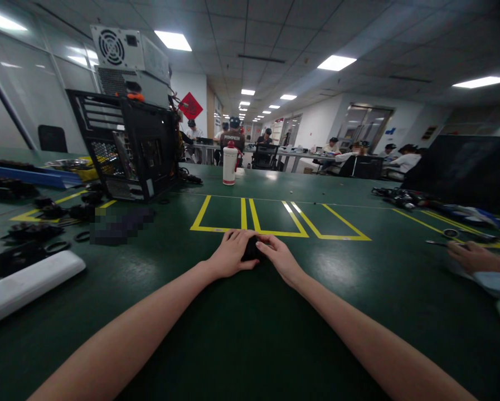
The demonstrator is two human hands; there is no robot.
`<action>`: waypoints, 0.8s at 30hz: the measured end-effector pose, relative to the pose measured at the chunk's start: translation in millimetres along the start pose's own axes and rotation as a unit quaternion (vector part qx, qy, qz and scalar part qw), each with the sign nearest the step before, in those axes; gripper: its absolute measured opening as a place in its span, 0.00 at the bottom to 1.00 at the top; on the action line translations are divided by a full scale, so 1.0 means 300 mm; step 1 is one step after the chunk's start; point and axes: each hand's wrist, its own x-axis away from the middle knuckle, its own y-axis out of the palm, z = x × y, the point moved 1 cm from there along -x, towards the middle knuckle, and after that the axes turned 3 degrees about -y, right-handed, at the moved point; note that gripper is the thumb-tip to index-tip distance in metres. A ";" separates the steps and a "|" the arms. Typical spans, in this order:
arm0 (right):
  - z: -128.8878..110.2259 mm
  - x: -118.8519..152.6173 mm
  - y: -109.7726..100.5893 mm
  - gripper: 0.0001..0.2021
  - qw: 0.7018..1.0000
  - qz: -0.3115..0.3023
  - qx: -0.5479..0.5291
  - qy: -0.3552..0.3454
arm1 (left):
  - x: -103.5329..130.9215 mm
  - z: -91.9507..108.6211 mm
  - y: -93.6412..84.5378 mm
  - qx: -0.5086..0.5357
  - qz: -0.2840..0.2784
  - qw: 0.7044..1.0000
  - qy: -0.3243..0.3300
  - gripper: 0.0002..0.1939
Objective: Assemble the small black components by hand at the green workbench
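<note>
A small black object [251, 249] rests on the green tabletop in front of me, mostly covered by my fingers, so its kind does not show. My left hand [232, 255] curls over it from the left, with the thumb along its near side. From the right, my right hand [278, 257] closes on the same object with thumb and fingers. Just beyond both hands lie yellow tape outlines [278, 234] on the table.
An open computer case [132, 145] carries power supplies [128, 55] at the left, near black parts [82, 209] and a long white case [32, 287]. A white bottle [229, 164] stands ahead. At right, another person's hand [467, 256] holds a thin tool beside cables [400, 197].
</note>
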 end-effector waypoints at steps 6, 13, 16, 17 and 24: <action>-0.037 0.039 0.001 0.14 0.998 -0.053 -0.031 -0.024 | 0.003 -0.003 -0.001 -0.002 -0.001 1.000 -0.002 0.30; 0.008 0.004 -0.003 0.09 1.000 0.021 0.005 -0.022 | 0.001 0.006 -0.006 -0.007 0.003 1.000 -0.003 0.31; 0.025 -0.012 -0.006 0.13 1.000 0.016 -0.012 0.002 | 0.000 0.006 -0.004 -0.005 0.002 1.000 -0.001 0.30; 0.024 -0.013 -0.008 0.13 1.000 0.011 -0.014 0.006 | 0.000 0.005 -0.002 -0.005 0.002 1.000 -0.001 0.30; -0.014 0.021 -0.007 0.12 0.998 -0.038 -0.050 -0.018 | 0.003 0.000 0.001 -0.004 0.006 1.000 0.001 0.31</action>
